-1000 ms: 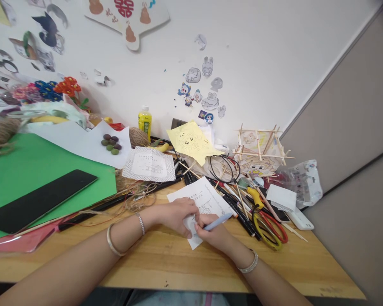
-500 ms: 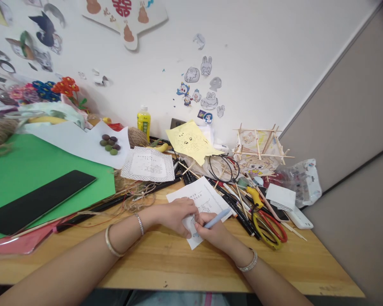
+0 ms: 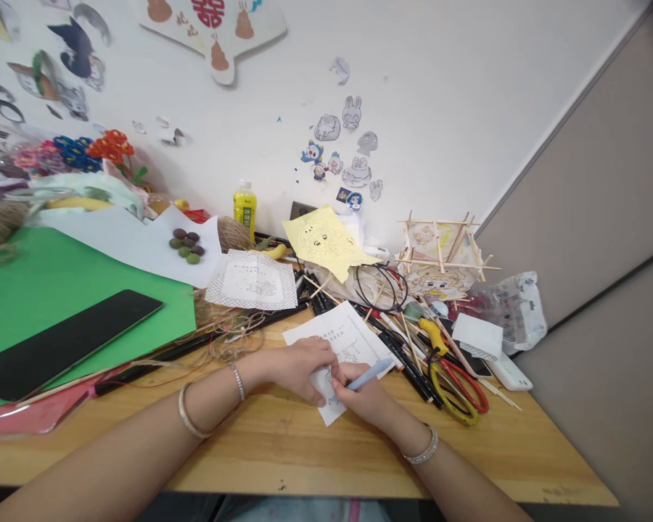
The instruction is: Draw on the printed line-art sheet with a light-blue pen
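1. Right hand (image 3: pixel 366 397), left of the scissors (image 3: pixel 460 388): fingers pinch a blue pen (image 3: pixel 368 375), tip on the line-drawing sheet (image 3: pixel 344 336).
2. Left hand (image 3: pixel 299 365), further left of the scissors: fingers pressed together, pinning the sheet.
3. Risk: if the pinning loosens, the sheet likely slides and the stroke strays.

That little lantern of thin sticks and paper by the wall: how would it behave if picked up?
The stick lantern probably weighs little: just thin sticks and paper panels. It likely crushes easily, the sticks being slender. Protruding ends might snag the plastic bag.
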A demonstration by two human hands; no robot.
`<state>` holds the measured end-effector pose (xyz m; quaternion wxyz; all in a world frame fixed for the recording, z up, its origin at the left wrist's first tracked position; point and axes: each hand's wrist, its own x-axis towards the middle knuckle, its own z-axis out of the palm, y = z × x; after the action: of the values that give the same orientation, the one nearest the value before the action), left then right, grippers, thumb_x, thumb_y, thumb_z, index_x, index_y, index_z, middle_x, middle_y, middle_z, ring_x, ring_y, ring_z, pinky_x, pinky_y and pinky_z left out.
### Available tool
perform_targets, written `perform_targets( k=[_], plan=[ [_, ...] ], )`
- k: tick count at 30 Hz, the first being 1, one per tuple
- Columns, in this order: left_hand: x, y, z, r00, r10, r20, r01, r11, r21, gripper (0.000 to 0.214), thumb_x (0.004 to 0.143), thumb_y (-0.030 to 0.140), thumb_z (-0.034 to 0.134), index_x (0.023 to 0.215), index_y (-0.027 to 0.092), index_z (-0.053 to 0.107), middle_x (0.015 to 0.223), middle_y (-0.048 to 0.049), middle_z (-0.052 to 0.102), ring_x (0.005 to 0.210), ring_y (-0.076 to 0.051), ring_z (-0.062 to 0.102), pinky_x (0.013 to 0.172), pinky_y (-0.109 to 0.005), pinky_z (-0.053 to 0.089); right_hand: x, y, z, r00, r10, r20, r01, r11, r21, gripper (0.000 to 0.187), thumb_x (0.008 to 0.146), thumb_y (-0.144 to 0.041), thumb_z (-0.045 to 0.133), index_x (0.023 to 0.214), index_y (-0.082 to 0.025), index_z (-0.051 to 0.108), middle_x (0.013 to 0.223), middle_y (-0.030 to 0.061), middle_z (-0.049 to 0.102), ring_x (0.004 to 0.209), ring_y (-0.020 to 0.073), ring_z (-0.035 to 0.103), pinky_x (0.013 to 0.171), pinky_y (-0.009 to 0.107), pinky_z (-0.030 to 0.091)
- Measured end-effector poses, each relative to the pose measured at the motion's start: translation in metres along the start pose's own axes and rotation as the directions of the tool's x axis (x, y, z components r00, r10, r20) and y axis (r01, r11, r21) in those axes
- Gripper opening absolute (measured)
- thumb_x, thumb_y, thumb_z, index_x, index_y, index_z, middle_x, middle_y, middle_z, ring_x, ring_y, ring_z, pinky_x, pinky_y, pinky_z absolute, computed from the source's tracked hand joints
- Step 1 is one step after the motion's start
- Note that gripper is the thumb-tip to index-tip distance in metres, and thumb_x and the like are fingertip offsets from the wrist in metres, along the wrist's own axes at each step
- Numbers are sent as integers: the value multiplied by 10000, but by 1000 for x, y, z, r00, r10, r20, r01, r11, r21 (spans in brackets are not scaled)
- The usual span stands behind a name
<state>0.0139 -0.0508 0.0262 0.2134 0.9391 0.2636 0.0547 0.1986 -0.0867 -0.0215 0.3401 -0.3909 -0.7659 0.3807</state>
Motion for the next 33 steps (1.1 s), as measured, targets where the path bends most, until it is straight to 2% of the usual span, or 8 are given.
perform_targets(
  k=[13,33],
  plan=[
    [0,-5,3,1000,14,-14,-14,1000,-3,419,615,374,709,971,220,551,971,-18,510,944,-214,470,839,-295,369,0,-2,-1,999,35,-7,-34,998,59,224,683,-170,470,528,-197,311,529,-53,326,528,95,323,493,221,275],
    [-1,-3,4,1000,6,-20,-6,1000,-4,407,615,363,698,972,221,564,974,-18,514,951,-221,472,845,-302,366,-1,-3,-1,1000,31,2,-31,999,43,242,681,-160,466,512,-194,295,520,-55,311,518,92,312,486,218,257]
  ],
)
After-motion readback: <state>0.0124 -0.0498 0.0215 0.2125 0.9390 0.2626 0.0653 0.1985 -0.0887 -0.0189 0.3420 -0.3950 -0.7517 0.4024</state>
